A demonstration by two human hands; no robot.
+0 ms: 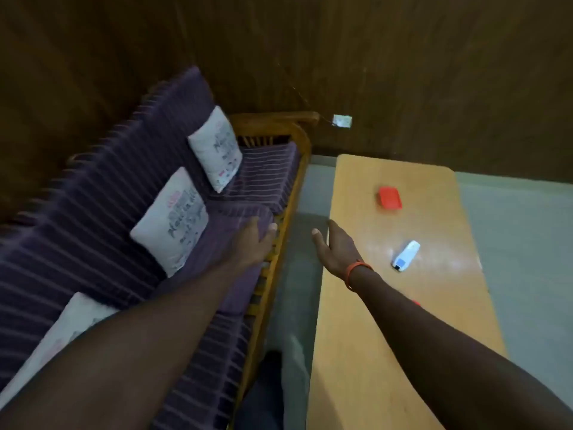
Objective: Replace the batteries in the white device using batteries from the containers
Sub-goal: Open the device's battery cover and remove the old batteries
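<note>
The white device (406, 256), small and oblong with a blue patch, lies on the light wooden table (372, 352) at the right. A red container (390, 198) sits farther back on the same table. A second red object (415, 303) peeks out just behind my right forearm. My right hand (335, 246) hovers open over the table's left edge, well left of the device, with an orange band on the wrist. My left hand (255, 240) rests with fingers spread on the purple sofa cushion and holds nothing.
A wooden-framed sofa (288, 193) with purple striped cushions and white printed pillows (173, 225) fills the left. A narrow grey floor gap (297, 299) separates sofa and table. Dark wood panelling with a white wall socket (342, 121) stands behind.
</note>
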